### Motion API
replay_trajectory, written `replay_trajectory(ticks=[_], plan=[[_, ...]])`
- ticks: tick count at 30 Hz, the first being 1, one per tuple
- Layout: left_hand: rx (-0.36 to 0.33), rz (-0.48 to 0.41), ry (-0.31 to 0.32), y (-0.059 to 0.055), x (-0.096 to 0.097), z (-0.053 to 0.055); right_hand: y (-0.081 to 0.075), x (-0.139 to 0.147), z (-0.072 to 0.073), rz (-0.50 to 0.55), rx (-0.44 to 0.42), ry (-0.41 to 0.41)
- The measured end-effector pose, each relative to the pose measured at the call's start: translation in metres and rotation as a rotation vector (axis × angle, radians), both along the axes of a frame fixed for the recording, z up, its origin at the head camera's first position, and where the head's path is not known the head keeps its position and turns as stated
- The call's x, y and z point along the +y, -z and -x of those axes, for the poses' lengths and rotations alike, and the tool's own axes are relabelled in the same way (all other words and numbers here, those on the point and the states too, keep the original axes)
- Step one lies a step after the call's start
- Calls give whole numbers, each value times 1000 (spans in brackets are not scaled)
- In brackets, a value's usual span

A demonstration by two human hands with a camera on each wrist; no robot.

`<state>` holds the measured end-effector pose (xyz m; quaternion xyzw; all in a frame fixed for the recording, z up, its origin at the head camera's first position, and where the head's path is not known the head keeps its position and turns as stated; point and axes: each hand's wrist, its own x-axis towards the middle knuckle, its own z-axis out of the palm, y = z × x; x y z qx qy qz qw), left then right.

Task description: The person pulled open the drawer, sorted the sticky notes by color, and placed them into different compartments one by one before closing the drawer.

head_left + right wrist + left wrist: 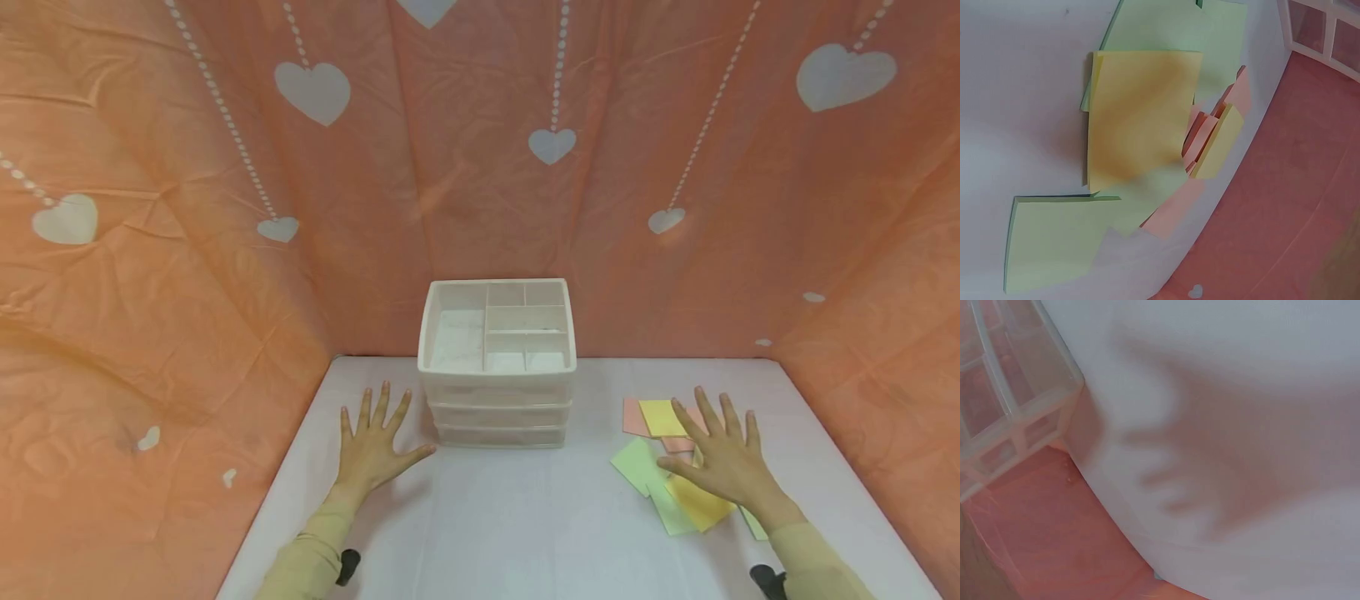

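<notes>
My left hand has its fingers spread, beside the left side of a white plastic drawer organizer. Nothing is in it, and its shadow falls on the table in the left wrist view. Over the sticky note pads at the right, my right hand is likewise spread and holds nothing. Yellow pads, green pads and pink pads lie loosely overlapped in a pile. In the head view the right hand hides part of this pile. The organizer has a divided top tray and three drawers, all pushed in.
A white table carries everything. Orange cloth printed with white hearts hangs behind it and along both sides. The organizer stands at the table's back edge, near the cloth. Dark bands show at the sleeves.
</notes>
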<state>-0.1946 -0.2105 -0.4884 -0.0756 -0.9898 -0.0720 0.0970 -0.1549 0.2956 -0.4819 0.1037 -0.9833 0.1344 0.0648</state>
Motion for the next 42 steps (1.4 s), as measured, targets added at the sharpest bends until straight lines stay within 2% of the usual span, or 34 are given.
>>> replay_trajectory(ticks=[7, 13, 28, 35, 42], plan=[[3, -6, 13, 2, 0, -3, 2, 0, -3, -6, 5, -5], [17, -3, 13, 0, 0, -3, 1, 0, -3, -5, 34, -11], [-12, -10, 12, -5, 0, -6, -2, -2, -7, -8, 51, -11], [38, 3, 30, -5, 0, -6, -3, -2, -9, -7, 71, -7], [148, 6, 51, -8, 0, -5, -6, -3, -6, -7, 130, -22]])
